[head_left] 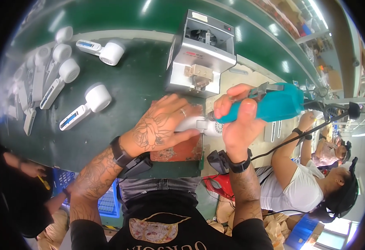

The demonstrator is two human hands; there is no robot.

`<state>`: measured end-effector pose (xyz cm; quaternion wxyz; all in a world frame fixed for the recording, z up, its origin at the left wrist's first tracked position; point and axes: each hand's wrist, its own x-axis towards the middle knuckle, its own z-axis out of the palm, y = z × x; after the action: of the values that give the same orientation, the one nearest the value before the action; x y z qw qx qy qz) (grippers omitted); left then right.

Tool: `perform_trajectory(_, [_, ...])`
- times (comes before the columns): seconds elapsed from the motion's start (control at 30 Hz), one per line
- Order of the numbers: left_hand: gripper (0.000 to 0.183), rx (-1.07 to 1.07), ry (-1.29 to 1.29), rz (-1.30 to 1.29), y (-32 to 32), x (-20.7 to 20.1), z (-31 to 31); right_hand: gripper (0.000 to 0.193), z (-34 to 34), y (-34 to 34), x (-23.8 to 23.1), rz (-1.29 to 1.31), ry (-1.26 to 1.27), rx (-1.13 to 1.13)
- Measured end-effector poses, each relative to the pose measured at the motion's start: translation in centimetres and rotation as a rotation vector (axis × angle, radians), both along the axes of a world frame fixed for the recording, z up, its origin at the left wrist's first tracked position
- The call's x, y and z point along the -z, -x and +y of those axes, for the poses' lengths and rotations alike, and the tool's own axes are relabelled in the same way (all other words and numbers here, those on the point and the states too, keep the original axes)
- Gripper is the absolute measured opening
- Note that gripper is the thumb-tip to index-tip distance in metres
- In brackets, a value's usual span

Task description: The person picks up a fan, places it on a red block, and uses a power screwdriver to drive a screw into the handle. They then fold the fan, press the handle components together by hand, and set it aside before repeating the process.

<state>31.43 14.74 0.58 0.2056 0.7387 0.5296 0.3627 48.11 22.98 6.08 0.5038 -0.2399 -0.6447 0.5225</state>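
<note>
My left hand [159, 123] is closed around a white handheld fan [200, 123], pressing it down over a worn red-brown pad [178, 155]. Part of the fan is hidden under the fingers; its round grille end points right. A teal electric screwdriver [280, 103] lies in my right hand [244, 127], fingers wrapped about its body. Its tip points left and meets the fan near the neck; whether it sits in a screw cannot be made out. Two similar white fans, one near [97, 98] and one farther [110, 53], lie on the green table to the left.
Several more white fans [61, 79] are bunched at the far left. A grey screw feeder [201, 54] stands beyond my hands. The screwdriver's black cable [288, 144] runs down right. One co-worker [297, 183] sits at right; another person's arm [26, 168] shows at lower left, by a blue crate [107, 204].
</note>
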Motion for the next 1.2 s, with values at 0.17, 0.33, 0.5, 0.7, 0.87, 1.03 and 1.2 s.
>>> perform_trajectory(0.17, [0.049, 0.009, -0.081, 0.048, -0.3, -0.1, 0.1, 0.045, -0.1, 0.0, 0.9, -0.003, 0.035, -0.009])
perform_trajectory(0.33, [0.048, 0.016, -0.057, 0.088, -0.5, -0.4, 0.2, 0.041, 0.0, 0.0, 1.4, 0.036, 0.015, -0.062])
perform_trajectory(0.5, [0.049, 0.003, -0.090, 0.104, -0.4, -0.4, 0.1, 0.042, 0.0, 0.0, 1.4, 0.030, 0.043, -0.029])
perform_trajectory(0.7, [0.047, 0.020, -0.064, 0.054, -0.3, -0.3, -0.1, 0.045, 0.9, 0.7, -0.9, -0.006, 0.066, 0.058])
perform_trajectory(0.87, [0.037, -0.024, -0.055, 0.028, -0.3, -0.2, -0.3, 0.037, 3.1, 4.7, -2.3, 0.045, -0.029, 0.105])
perform_trajectory(1.03, [0.045, 0.035, -0.048, 0.031, 0.1, -0.4, -0.4, 0.033, 4.2, 6.0, -1.0, 0.039, -0.074, 0.053])
perform_trajectory(1.2, [0.044, 0.012, -0.114, 0.062, 0.0, -0.2, -0.5, 0.031, 3.4, 5.7, -1.1, -0.012, -0.030, 0.039])
